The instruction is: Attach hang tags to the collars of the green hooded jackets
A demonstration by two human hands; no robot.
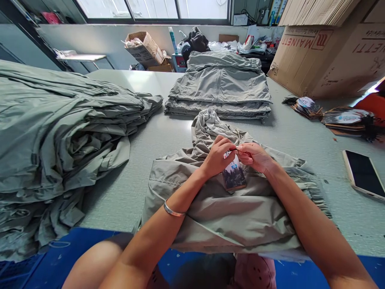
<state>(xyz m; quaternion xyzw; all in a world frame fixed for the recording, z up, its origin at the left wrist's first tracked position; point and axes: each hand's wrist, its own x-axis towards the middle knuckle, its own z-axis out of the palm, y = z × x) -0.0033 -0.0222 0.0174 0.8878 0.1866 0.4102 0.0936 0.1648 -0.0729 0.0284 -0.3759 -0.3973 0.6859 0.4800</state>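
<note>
A grey-green hooded jacket (222,216) lies spread before me at the table's front edge, its hood bunched towards the far side. Over its middle, my left hand (221,154) is closed in a pinch at the top of a printed hang tag (234,176). My right hand (252,155) pinches the tag's dark string close beside the left fingertips. The tag hangs down onto the jacket, showing a dark tree picture and a white and blue upper part. Where the string meets the jacket is hidden by my fingers.
A large heap of similar jackets (60,132) covers the left side. Folded jackets (219,84) are stacked at the back. On the right lie bundles of hang tags (345,118), a phone (364,174) and a big cardboard box (325,60).
</note>
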